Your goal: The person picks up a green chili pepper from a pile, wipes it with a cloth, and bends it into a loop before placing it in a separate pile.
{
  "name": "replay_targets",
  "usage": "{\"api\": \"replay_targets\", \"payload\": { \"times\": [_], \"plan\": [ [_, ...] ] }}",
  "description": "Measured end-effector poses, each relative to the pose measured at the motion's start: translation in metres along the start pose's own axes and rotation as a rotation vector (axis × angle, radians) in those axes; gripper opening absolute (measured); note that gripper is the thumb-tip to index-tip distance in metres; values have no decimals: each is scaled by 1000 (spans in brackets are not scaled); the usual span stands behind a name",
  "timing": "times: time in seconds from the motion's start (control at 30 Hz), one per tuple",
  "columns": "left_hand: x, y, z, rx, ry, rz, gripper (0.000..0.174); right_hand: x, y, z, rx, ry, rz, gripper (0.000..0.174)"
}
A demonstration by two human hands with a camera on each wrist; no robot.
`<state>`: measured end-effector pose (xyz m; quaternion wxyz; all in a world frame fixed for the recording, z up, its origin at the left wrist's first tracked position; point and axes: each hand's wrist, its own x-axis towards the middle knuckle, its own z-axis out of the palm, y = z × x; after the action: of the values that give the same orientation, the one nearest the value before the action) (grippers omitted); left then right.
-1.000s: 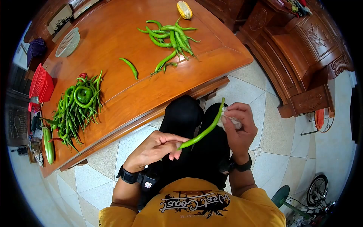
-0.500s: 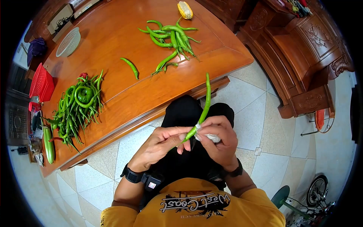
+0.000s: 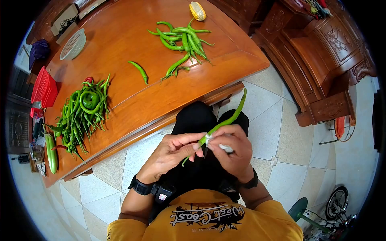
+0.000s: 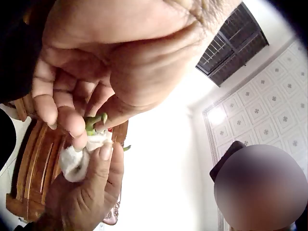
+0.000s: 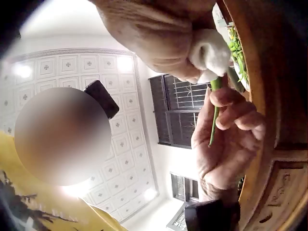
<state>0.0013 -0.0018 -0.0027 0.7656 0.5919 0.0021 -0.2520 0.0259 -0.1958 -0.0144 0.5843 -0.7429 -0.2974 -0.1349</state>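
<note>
A long green chili pepper [image 3: 232,119] is held slantwise above the lap, its thin stem end pointing down to the left. The left hand [image 3: 169,154] pinches it near the stem between thumb and fingers. Just beside it the right hand [image 3: 234,149] presses a white cloth [image 3: 226,148] round the pepper; in the right wrist view the cloth [image 5: 211,53] is bunched in that hand. The left wrist view shows both hands close together at the pepper's stem end [image 4: 90,126].
On the table [image 3: 120,36] lie a large chili pile [image 3: 82,116], a smaller pile [image 3: 185,42], a single chili [image 3: 139,71], corn [image 3: 197,11] and a long green vegetable [image 3: 51,154]. A white basket [image 3: 73,44] and red basket [image 3: 44,88] stand at the left.
The right hand and cloth have come from the pepper's far end to beside the left hand. The pepper first swung upright, then tilted right, and its stem now shows below the left fingers.
</note>
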Motion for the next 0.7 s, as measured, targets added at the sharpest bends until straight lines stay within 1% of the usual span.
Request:
{"api": "replay_targets", "payload": {
  "times": [0.07,0.17,0.27,0.43,0.57,0.7],
  "plan": [
    [-2,5,1,30,10,-45,31,3,0,-5,-62,49,14,18],
    [-2,0,3,-1,30,18,33,7,1,-14,-160,140,11,16],
    [-4,-3,-1,-54,17,6,35,10,8,-22,-234,210,-7,18],
    [-4,-3,-3,19,2,18,37,9,18,-31,-288,322,32,18],
    [-2,-4,-1,47,17,49,38,7,15,-26,-199,270,62,18],
    [0,-2,4,49,21,43,40,8,10,-16,-143,187,30,17]
  ]
}}
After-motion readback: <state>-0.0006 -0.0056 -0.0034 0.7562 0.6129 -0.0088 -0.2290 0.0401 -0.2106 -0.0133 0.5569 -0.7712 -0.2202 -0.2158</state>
